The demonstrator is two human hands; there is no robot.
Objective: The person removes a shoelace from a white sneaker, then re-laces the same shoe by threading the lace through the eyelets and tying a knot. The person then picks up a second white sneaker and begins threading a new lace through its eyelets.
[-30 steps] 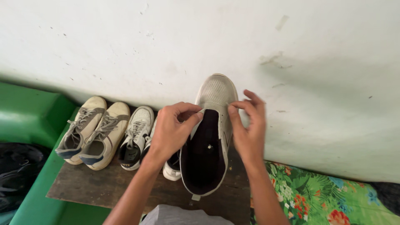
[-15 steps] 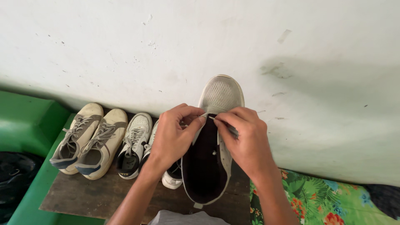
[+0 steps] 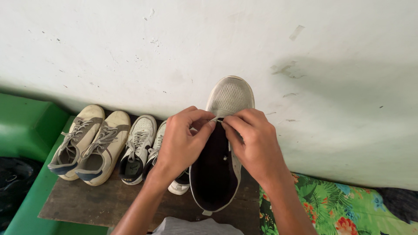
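i hold the pale mesh shoe (image 3: 226, 130) toe-up against the white wall (image 3: 174, 48), above the dark wooden bench (image 3: 87, 202). my left hand (image 3: 183, 141) and right hand (image 3: 254, 143) pinch closed at its throat, fingertips nearly meeting. two beige sneakers (image 3: 89, 146) and white sneakers (image 3: 137, 148) sit on the bench left of it.

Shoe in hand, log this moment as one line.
left hand and right hand: pinching lace | shoe: toe up | board: four sneakers
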